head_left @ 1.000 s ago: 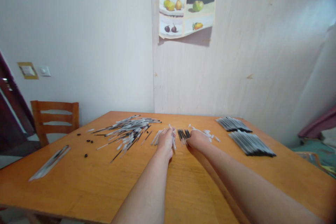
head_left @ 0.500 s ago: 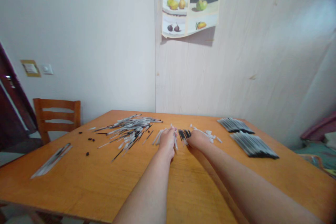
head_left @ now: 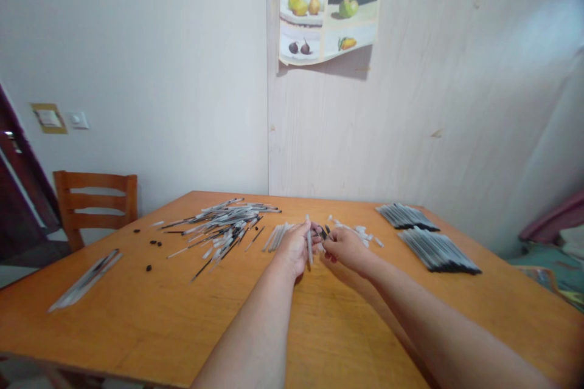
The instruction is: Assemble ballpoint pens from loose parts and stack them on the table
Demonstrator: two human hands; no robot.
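My left hand is closed on a clear pen barrel, which stands nearly lengthwise to my view by the thumb. Close beside it, my right hand has its fingertips pinched together; what they hold is too small and half hidden. Small black pen parts show between the two hands. A short row of clear barrels lies left of my left hand. Beyond and to the right of my right hand are loose clear caps.
A loose heap of pens and refills covers the table's back left. Black bits and a bundle of clear tubes lie farther left. Two neat stacks of black-ended pens are at right. A wooden chair stands behind.
My right hand has lifted slightly from the black parts and come nearer to my left. My left hand has turned, so the barrel in it shows more fully.
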